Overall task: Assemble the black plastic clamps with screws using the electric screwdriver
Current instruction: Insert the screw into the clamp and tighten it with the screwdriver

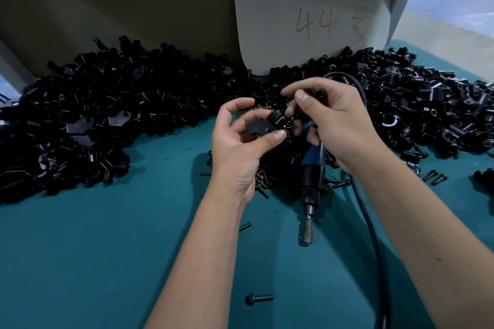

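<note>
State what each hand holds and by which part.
Left hand pinches a black plastic clamp by its edges, between thumb and fingers. Right hand grips the electric screwdriver by its upper body.

Both forearms bare, coming in from the bottom edge and converging toward frame centre. Left hand (240,139) palm turned inward to the right, wrist slightly bent, fingers curled; thumb and index pinch a black clamp piece (263,125). Right hand (339,125) just beside it, back of hand up and to the right, index and thumb (303,97) extended forward in a pinch above the left hand's fingertips, lower fingers curled round the electric screwdriver (310,181), which hangs bit-down below the palm. Hands near each other, fingertips almost meeting.
</note>
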A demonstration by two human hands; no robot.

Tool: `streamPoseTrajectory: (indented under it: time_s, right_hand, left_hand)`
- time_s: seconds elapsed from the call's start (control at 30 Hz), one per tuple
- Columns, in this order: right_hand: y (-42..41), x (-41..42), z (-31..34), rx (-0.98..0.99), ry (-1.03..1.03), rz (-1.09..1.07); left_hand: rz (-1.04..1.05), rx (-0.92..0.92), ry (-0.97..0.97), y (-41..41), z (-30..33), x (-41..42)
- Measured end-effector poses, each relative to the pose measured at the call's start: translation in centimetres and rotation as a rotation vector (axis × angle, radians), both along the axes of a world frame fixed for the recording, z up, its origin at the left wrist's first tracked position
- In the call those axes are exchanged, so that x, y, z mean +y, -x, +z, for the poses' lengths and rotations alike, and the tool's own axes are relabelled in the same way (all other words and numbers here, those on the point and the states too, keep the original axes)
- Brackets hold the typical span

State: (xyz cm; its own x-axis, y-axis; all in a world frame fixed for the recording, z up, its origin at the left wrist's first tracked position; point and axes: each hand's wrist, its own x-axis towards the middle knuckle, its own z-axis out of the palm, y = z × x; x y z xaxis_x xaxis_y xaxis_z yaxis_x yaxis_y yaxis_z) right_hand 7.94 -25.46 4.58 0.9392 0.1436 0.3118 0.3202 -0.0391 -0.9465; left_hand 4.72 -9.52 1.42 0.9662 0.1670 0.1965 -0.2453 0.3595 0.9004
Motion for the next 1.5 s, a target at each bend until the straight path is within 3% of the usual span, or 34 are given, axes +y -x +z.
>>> streamPoseTrajectory:
  time_s: [0.17, 0.33, 0.47, 0.67, 0.8, 0.93, 1.13, 1.3, 1.5]
  right_hand:
    - [0.1, -0.1, 0.4, 0.156, -0.157, 0.044]
    - [0.4, -0.4, 1.2, 0.318, -0.329, 0.221]
    - [0.7, -0.4, 1.2, 0.275, -0.275, 0.217]
    - [0.6, -0.4, 1.1, 0.302, -0.233, 0.150]
    - [0.6, -0.5, 1.3, 0.367, -0.350, 0.207]
    - [0.6, -0.5, 1.3, 0.316, -0.396, 0.253]
    - [0.3, -0.8, 0.9, 0.211, -0.310, 0.145]
    - [0.4, -0.4, 0.6, 0.154, -0.307, 0.068]
    - [0.5, 0.0, 0.5, 0.109, -0.355, -0.061]
  left_hand:
    - [0.012, -0.002, -0.028, 0.0, -0.1, -0.1]
    - [0.001, 0.082, 0.117, 0.0, 0.5, -0.5]
    - [0.079, 0.154, -0.035, -0.1, 0.1, -0.4]
    - [-0.069, 0.178, 0.212, 0.0, 0.6, -0.4]
    - [-0.043, 0.112, 0.112, 0.0, 0.3, -0.5]
    - [0.004, 0.071, 0.048, -0.1, 0.2, -0.9]
    - [0.089, 0.030, 0.065, -0.5, 0.0, -0.3]
    - [0.100, -0.034, -0.110, -0.6, -0.4, -0.4]
    - [0.029, -0.033, -0.121, -0.6, -0.4, -0.5]
